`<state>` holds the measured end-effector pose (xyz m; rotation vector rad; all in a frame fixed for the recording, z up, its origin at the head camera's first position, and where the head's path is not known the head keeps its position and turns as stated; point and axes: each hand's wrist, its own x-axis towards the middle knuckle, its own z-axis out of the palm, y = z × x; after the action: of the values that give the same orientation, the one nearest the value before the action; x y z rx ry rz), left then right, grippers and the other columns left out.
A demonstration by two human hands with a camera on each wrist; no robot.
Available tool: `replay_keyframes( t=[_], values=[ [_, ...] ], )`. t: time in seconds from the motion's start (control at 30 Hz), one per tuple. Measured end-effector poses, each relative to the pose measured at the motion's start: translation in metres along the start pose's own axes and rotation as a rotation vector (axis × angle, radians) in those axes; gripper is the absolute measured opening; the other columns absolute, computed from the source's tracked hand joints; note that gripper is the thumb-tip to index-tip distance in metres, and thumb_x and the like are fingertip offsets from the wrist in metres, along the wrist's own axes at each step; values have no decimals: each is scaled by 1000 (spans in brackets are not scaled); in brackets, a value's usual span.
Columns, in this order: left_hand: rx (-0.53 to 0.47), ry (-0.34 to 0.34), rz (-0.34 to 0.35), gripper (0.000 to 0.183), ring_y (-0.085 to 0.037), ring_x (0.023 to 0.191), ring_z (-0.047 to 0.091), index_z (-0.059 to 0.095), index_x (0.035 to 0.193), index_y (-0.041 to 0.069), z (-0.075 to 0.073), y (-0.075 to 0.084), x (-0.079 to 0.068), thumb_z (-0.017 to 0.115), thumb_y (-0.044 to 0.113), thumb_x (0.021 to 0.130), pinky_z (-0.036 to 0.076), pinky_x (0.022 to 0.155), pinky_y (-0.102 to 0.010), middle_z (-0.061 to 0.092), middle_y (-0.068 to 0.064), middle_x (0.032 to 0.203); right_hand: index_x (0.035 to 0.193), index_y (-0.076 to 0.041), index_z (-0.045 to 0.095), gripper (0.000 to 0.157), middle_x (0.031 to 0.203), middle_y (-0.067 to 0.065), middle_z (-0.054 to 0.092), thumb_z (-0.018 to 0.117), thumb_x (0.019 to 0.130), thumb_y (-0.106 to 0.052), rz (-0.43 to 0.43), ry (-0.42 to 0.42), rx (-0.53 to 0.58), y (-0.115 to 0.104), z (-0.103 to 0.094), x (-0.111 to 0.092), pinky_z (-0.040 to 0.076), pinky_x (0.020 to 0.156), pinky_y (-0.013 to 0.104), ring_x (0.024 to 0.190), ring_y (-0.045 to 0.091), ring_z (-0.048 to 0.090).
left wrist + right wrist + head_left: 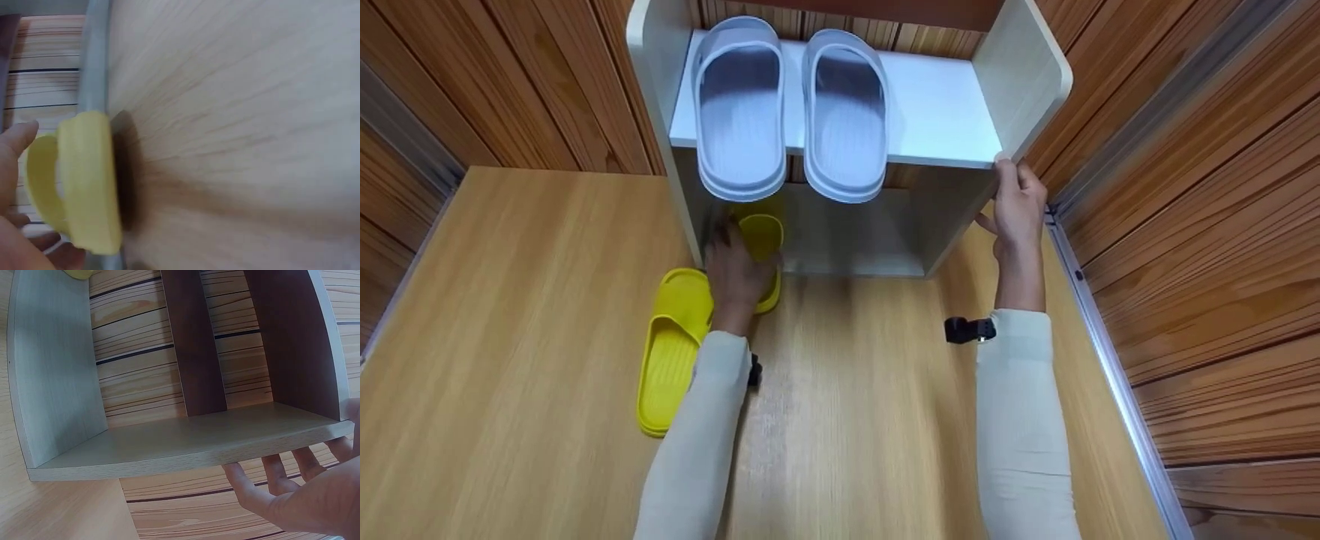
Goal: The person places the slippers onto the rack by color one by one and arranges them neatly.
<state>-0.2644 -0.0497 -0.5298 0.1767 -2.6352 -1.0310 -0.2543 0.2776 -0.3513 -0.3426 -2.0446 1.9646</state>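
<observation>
My left hand (735,270) is at the lower level of a pale wooden shoe rack (1027,82), over the side of a yellow slipper (766,234). In the left wrist view its thumb stands apart above the strap, and the other fingers lie along the side of the slipper's sole (90,183). That slipper points into the rack, with its heel out past the front edge. A second yellow slipper (667,360) lies on the floor left of my forearm. My right hand (1018,206) grips the rack's right side panel (197,439), fingertips against its outer face.
Two light grey slippers (741,112) stand on the rack's white upper shelf (937,105), heels over its front edge. Wood-plank walls (1207,247) close in behind and at both sides. A metal strip (1110,375) runs along the right wall's foot.
</observation>
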Motion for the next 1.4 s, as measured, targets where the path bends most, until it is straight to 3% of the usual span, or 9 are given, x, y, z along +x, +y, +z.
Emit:
replay_keyframes(
  t=[0.17,0.33,0.47,0.57,0.67,1.07,1.4],
  values=[
    [-19,9,83,84,-41,127,41,33,153,3,-17,2,-6,78,34,89,36,111,-49,40,-23,150,112,-12,62,32,134,9,49,54,103,-42,16,2,-5,-1,-1,0,41,105,62,131,29,47],
    [42,-27,156,86,-40,134,35,32,156,5,-31,4,-13,75,39,91,33,113,-49,35,-23,155,113,-13,62,32,134,8,49,54,102,-42,24,6,-11,-1,0,0,41,105,63,131,28,46],
    [144,-146,165,90,-43,150,14,25,162,12,-45,5,-25,67,53,93,13,122,-54,14,-18,167,113,-14,63,32,133,8,50,54,103,-42,19,1,-8,0,-1,-1,41,105,63,130,28,47],
    [222,-247,167,92,-45,152,-3,18,164,17,-57,8,-38,57,63,95,-3,121,-58,2,-18,169,111,-12,63,32,132,9,50,54,102,-41,7,1,-10,0,-1,-1,41,105,63,129,28,46],
    [249,-288,198,90,-44,152,-11,14,165,20,-68,10,-48,48,68,96,-8,118,-61,-1,-19,169,107,-10,63,32,127,9,51,55,102,-40,-9,10,-2,1,-2,1,41,104,64,126,27,47],
    [292,-230,250,84,-47,151,-8,23,163,18,-111,7,-72,47,65,98,-9,114,-68,3,-21,168,117,-15,62,33,139,7,47,53,102,-43,33,-9,-3,-1,-3,0,40,107,62,132,28,44],
    [342,-207,212,86,-50,150,-2,25,163,19,-131,-12,-96,43,71,96,-4,113,-72,8,-20,168,116,-16,61,33,139,8,47,52,103,-44,45,-6,-23,-2,-2,0,40,107,62,131,28,45]
  ],
)
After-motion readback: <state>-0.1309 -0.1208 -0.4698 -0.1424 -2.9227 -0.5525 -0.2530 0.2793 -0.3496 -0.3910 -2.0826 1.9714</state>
